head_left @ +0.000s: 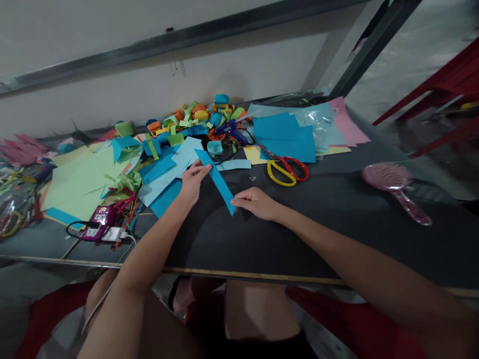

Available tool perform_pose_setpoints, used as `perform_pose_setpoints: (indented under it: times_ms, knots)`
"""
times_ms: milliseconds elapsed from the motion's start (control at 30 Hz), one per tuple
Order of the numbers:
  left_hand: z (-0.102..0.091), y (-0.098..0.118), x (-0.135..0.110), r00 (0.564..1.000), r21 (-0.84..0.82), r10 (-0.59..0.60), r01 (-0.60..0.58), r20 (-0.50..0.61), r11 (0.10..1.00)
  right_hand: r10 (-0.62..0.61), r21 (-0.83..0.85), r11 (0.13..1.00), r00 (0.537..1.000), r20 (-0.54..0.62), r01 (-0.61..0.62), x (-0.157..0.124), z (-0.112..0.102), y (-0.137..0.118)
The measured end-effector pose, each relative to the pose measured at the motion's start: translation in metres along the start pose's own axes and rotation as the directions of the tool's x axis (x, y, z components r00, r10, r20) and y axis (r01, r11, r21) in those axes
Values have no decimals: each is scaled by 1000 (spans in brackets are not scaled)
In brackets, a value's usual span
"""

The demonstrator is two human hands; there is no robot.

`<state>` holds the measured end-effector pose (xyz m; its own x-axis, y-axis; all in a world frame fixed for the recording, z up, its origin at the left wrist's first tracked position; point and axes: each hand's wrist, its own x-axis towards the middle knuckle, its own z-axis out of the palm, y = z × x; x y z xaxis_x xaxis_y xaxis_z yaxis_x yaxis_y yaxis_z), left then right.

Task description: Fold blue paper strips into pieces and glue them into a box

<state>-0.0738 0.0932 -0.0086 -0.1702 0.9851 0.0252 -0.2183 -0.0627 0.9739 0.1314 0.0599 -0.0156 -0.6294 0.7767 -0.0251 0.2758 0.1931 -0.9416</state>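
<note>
A strip of blue paper (218,180) is held slantwise above the dark table, its upper end toward the left. My left hand (193,180) pinches it near that upper end. Thumb and fingertips of my right hand (255,202) grip its lower end. Scissors with one yellow and one red handle (287,170) lie just beyond my right hand. Light blue and blue paper sheets (160,180) are spread beside my left hand. A small light blue folded paper piece (214,147) sits behind the strip.
Many small coloured paper pieces (194,119) are heaped at the back, next to a blue glue gun (234,130). A pink hairbrush (392,182) lies at right. Purple power socket (99,223) with cables sits left. Stacked blue sheets (286,137) lie behind the scissors; the table's front edge (247,274) is near my legs.
</note>
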Motion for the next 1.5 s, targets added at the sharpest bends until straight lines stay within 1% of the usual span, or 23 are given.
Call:
perform_pose_setpoints:
  times_ms: [100,133,167,233,300,367,400,467,567,633,700,767,833,967,1033,1067,1133,1200,1233,1300,1333,1400,1500]
  knots:
    - [-2,0,1,997,-16,73,-73,-13,997,18,50,999,1000,21,-19,0,-1,3]
    - [-2,0,0,998,-32,65,-65,-18,997,14,76,997,1000,18,-15,1,-1,5]
    - [0,-1,-2,999,-52,40,-41,-27,998,2,104,995,1000,7,-3,2,-1,7]
    - [4,-1,-7,998,-94,-54,51,-20,994,-33,159,987,999,-24,37,6,-1,10]
    - [10,-2,-14,986,-99,-163,165,35,981,-61,193,979,997,-49,69,8,0,11]
    - [17,-4,-24,967,-46,-228,234,110,971,-69,197,977,995,-73,82,9,0,9]
    - [20,-5,-29,962,-14,-234,238,140,971,-68,181,980,994,-84,82,9,1,8]
    - [25,-6,-36,964,30,-206,204,171,979,-67,118,990,992,-106,79,7,4,5]
    - [27,-3,-40,976,53,-130,123,172,991,-65,30,997,989,-130,69,5,10,2]
    - [25,-1,-38,978,50,-125,118,166,992,-54,22,998,993,-101,56,5,13,0]
    - [23,0,-34,980,17,-158,157,123,987,-40,51,998,998,-43,42,5,13,0]
    - [22,-1,-31,981,-27,-190,192,50,981,-32,98,995,999,11,30,6,11,-1]
    - [20,-2,-29,980,-52,-199,198,-13,979,-24,136,991,998,52,16,7,8,-1]
    - [14,2,-22,979,-75,-161,152,-127,986,-10,140,990,993,116,-6,7,6,1]
    - [9,6,-16,975,-104,-119,101,-189,989,-7,135,991,995,104,-7,6,7,3]
    - [7,8,-14,973,-123,-108,84,-202,989,-4,143,990,998,70,-7,6,8,4]
    - [6,10,-12,981,-147,-116,93,-156,985,10,186,983,999,-41,-3,7,10,6]
    - [9,10,-15,987,-104,-156,154,-21,983,30,256,967,991,-133,5,8,10,8]
    - [12,10,-19,982,-53,-181,184,61,981,42,298,955,988,-146,4,8,10,8]
    - [19,8,-28,951,47,-232,227,206,973,60,374,928,991,-123,-10,8,8,8]
    - [22,7,-33,934,70,-253,243,255,968,59,401,916,993,-105,-12,7,6,8]
    - [27,7,-40,915,56,-274,270,295,961,39,436,900,996,-85,2,6,4,8]
    - [29,8,-43,908,10,-294,305,298,952,7,470,882,997,-81,32,3,2,8]
